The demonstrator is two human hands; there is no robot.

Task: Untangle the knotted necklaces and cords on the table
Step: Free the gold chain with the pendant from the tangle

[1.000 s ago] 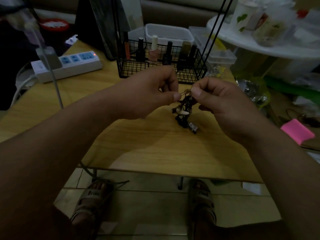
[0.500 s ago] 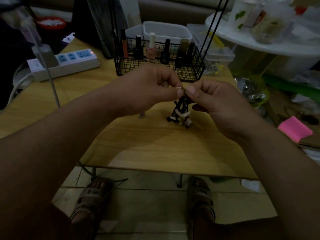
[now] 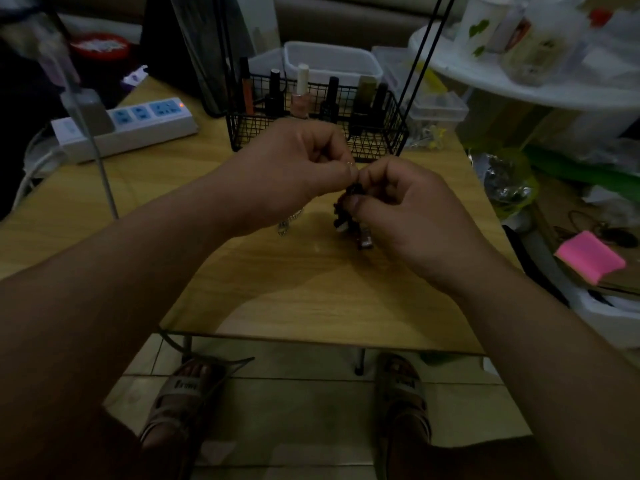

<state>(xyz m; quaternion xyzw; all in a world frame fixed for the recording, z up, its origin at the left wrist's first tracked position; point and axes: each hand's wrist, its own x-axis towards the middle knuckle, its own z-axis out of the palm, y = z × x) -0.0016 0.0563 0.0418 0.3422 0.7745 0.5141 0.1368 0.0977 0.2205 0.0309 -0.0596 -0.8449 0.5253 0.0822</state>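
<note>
Both grips are pinched tight. The left hand [image 3: 298,174] holds a pale chain [image 3: 289,222] between thumb and forefinger, and the right hand [image 3: 412,216] has shifted lower, onto the dark knot of cords [image 3: 346,211] itself. The knot hangs between the hands, just over the worktop [image 3: 311,289]. The chain's end now dangles below the left hand — one strand seems to be working loose.
</note>
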